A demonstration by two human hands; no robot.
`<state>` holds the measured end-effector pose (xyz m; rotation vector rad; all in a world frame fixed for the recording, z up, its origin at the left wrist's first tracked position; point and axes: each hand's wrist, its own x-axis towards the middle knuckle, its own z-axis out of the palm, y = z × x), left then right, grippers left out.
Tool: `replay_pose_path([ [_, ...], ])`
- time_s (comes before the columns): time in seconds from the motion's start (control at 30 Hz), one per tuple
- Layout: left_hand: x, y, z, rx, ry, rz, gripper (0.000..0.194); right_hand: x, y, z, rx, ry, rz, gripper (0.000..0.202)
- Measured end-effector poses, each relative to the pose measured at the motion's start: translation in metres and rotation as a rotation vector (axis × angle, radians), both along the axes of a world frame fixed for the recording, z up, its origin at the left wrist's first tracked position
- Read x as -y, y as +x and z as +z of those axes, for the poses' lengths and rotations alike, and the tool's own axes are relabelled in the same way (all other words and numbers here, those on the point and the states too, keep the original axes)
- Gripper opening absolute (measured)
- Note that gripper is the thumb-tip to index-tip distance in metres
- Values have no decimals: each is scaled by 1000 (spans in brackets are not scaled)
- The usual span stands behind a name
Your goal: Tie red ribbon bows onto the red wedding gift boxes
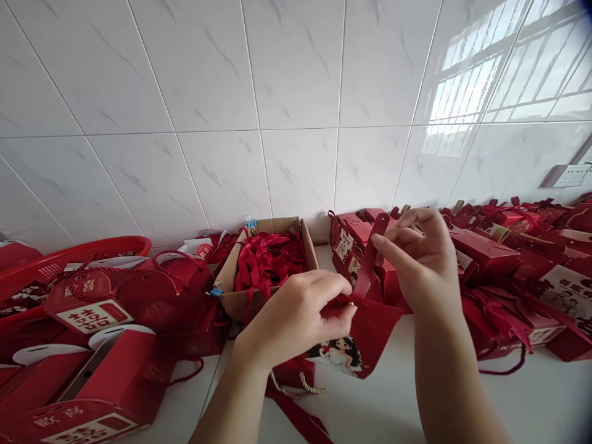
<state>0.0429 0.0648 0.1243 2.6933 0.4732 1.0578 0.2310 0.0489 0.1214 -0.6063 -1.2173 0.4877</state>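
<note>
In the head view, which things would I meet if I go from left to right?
Red basket, nearer blue clip on the cardboard box, left hand, red strap, right hand, white wall socket.

Reaches in from the lower edge with bare left forearm [238,394] slanting up to the right and bare right forearm [451,382] rising more steeply. Holds the left hand [300,311] lower, back uppermost, with bent index finger [340,285] and left thumb [340,320] pointing right in a pinch. Holds the right hand [430,256] higher, partly palm-side to view, right thumb [395,251] stretched leftward beneath curled fingers [419,216].
</note>
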Motion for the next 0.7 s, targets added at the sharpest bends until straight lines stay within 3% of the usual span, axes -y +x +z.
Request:
replay_pose_path([
  [0.13, 9, -6, 7, -9, 98, -87, 14, 17, 5, 4, 163, -84, 158, 11],
  [0.27, 24, -10, 12, 36, 261, -77, 11, 35, 8, 7, 262, -110, 301, 21],
  [0.37, 34, -13, 14, 47, 395, 40, 10, 43, 7, 9, 345, -64, 193, 17],
  [0.47, 39, -16, 14, 37, 417, 74, 10, 49, 3, 12, 387, -29, 84, 4],
  [0.63, 37, -16, 16, 86, 408, 76, 8, 63, -10, 14, 290, -287, 181, 3],
  [0.7, 37, -15, 17, 105, 407, 62, 11, 68, -15, 14, 252, -317, 123, 4],
])
